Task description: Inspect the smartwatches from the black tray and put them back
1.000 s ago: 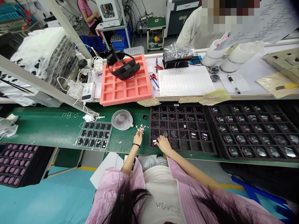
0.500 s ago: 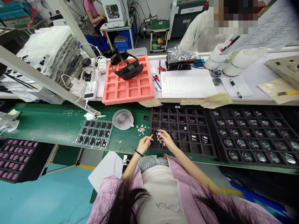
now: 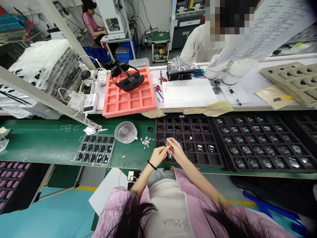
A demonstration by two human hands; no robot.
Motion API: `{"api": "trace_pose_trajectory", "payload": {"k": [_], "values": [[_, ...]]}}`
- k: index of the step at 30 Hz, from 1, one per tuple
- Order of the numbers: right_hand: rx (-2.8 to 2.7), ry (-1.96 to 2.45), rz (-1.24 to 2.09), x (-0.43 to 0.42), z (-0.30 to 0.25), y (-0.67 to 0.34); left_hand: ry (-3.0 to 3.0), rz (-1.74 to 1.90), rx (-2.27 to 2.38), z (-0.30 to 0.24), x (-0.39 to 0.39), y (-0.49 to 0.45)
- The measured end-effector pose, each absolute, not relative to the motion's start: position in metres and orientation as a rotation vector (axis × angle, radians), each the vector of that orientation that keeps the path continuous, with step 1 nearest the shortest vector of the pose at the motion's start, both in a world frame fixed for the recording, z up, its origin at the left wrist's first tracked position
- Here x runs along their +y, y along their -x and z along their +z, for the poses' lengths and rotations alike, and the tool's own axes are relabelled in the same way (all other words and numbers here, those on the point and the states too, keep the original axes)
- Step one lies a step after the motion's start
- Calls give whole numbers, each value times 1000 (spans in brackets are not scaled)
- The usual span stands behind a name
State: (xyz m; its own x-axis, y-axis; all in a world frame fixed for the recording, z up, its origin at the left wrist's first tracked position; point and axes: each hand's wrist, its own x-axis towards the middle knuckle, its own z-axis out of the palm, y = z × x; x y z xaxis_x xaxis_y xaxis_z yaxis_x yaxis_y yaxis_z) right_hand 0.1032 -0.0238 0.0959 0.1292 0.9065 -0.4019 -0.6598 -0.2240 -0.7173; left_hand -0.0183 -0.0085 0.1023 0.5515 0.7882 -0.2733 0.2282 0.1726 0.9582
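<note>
My right hand [image 3: 177,150] grips a small purple-edged watch case [image 3: 168,143] above the near left part of a black foam tray [image 3: 201,160]. My left hand [image 3: 159,156], with a dark band at the wrist, pinches a thin orange tool [image 3: 170,145]; its tip meets the watch case, and its exact kind is too small to tell. Just below the fingers shows a round dark watch face [image 3: 169,156]. Dark watch parts sit in many of the tray's pockets. Small pale pieces [image 3: 146,142] lie scattered on the green bench left of the tray.
A white fan [image 3: 125,132] and a clear tray of black parts [image 3: 94,149] stand to the left. Another black tray [image 3: 266,168] of watch parts is at the right. On the shelf ahead are a pink foam tray [image 3: 128,107], a headset [image 3: 130,81] and a paper form [image 3: 189,93]. A person [image 3: 195,43] sits opposite.
My left hand has moved right, bringing the orange tool from beside the watch case onto it. My right hand still holds the case. The whole view has shifted slightly.
</note>
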Motion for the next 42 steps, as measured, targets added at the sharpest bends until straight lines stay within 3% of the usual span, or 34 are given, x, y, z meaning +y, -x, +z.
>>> {"api": "trace_pose_trajectory", "payload": {"k": [36,42], "values": [[-401,1030,1386,-30,112,-115,-1358,523,955,117,-10,13],[-277,869,1589,-28,103,-109,-1284,523,893,114,-8,13]]}}
